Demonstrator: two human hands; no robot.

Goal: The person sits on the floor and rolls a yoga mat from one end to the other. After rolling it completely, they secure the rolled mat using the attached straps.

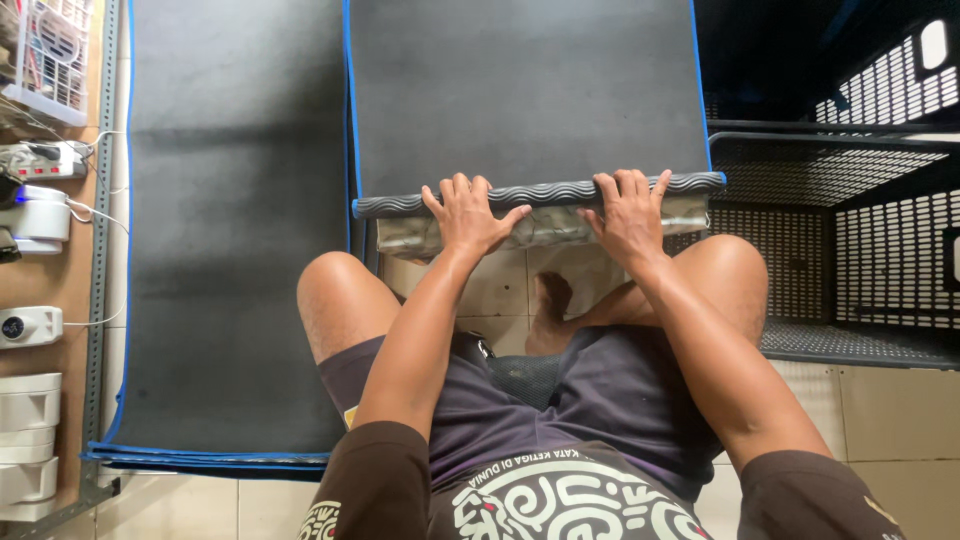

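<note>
Seated person's left hand (468, 215) and right hand (628, 215) press curled fingers on the rolled near edge of a grey mat (530, 100) on the floor. Uneven pressure could skew the roll.

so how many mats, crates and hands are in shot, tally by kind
grey mats with blue edging: 2, the mat under the hands and the flat mat beside it
black mesh crates: 1
hands: 2, left hand, right hand
total: 5
</note>
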